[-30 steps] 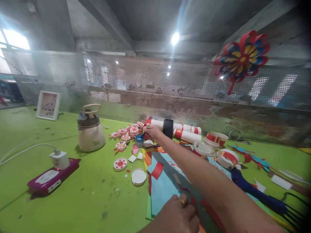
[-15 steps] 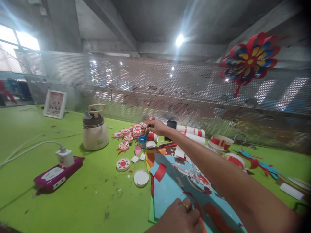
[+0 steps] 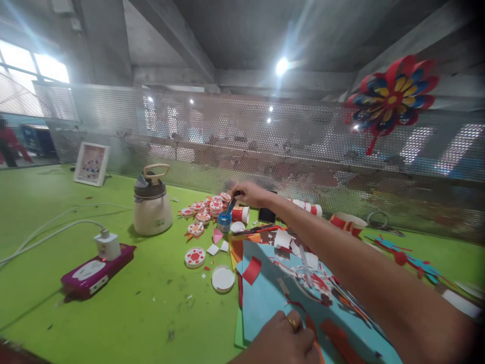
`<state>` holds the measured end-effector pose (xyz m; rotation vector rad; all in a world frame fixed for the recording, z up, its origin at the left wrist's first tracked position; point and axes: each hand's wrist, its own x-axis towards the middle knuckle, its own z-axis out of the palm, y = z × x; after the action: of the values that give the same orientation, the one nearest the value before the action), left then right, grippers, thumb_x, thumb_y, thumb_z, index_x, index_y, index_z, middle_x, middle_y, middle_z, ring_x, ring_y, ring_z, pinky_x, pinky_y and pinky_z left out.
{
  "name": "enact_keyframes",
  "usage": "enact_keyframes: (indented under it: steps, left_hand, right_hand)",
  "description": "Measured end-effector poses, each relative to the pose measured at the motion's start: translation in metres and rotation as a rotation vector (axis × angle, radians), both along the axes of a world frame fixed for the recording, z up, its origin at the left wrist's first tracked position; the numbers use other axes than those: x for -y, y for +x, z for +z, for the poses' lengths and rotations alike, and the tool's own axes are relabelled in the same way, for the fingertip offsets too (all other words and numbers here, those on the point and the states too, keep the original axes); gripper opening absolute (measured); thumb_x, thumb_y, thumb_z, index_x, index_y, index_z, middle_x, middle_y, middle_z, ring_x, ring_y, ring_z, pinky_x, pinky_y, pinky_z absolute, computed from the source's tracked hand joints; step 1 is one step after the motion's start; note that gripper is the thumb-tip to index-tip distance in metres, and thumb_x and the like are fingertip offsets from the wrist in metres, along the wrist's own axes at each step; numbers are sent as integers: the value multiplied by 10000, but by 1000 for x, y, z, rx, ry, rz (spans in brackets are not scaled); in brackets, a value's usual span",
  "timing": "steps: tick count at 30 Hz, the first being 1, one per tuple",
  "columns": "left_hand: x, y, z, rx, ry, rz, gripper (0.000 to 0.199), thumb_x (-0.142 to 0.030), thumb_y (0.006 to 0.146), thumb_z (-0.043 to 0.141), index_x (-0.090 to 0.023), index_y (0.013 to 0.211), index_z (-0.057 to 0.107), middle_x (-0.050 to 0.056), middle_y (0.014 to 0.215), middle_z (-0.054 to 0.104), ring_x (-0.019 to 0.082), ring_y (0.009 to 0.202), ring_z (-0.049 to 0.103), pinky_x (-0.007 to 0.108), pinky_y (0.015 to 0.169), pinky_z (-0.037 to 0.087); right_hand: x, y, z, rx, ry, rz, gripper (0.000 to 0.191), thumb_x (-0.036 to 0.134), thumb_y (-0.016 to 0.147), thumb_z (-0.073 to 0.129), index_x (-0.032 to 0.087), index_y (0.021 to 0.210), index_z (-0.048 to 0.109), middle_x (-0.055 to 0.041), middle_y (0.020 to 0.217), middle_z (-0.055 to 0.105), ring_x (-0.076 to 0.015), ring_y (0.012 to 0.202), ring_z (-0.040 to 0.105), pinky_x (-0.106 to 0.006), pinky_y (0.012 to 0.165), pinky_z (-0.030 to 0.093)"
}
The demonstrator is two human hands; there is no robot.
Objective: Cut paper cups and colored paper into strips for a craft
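Note:
My right hand (image 3: 250,195) reaches across to the back of the table, with its fingers closed on the dark upper end of a blue brush (image 3: 231,206). The brush slants down to the mouth of a small blue jar (image 3: 224,222). In front, my left hand (image 3: 286,338), with a ring on one finger, rests curled on light blue paper (image 3: 261,303). Whatever its fingers hold is hidden. Beside the jar are a pile of red-and-white paper discs (image 3: 215,206) and a red-and-white paper cup (image 3: 241,214) on its side.
A decorated round disc (image 3: 195,257) and a plain white disc (image 3: 223,279) lie left of the paper. Farther left stand a beige jug (image 3: 153,212) and a purple power strip (image 3: 98,273) with a plugged charger. Paper scraps (image 3: 316,283) lie under my right arm; a mesh screen (image 3: 212,136) runs behind.
My right hand has risen slightly over the jar, and more of the blue brush shows. My left hand stays curled in place. The whole view has shifted a little.

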<state>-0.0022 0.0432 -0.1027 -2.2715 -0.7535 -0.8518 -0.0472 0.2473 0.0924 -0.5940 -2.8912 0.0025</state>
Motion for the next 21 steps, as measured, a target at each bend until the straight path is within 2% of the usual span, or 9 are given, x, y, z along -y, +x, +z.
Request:
enact_keyframes:
  steps: [5,11,16,21]
  left_hand:
    - [-1,0,0,42,15,-17,278,-229,758,658,-151,602,442,-19,552,438,125,540,439,300,478,86]
    - [1,0,7,117,72,-28,285,-234,702,700,-155,584,453,-24,553,452,132,510,442,295,465,90]
    - [2,-1,9,48,1,-26,266,-236,720,692,-155,608,464,-20,564,478,132,532,454,288,465,110]
    - [2,0,2,8,-80,6,220,-220,801,620,-155,638,487,-9,567,492,132,580,462,277,485,174]
  right_hand:
    - [8,-2,-7,76,57,80,262,286,911,567,165,1144,575,-69,1152,612,-205,955,627,-410,802,529]
    - [13,12,3,175,145,168,246,282,913,563,170,1132,582,-68,1149,614,-201,954,626,-408,807,527]
    - [15,22,4,192,220,180,222,277,920,552,178,1115,591,-66,1141,618,-188,932,629,-389,795,533]
    - [17,14,-5,190,285,210,236,278,916,558,173,1126,586,-70,1150,613,-197,950,626,-399,804,529]
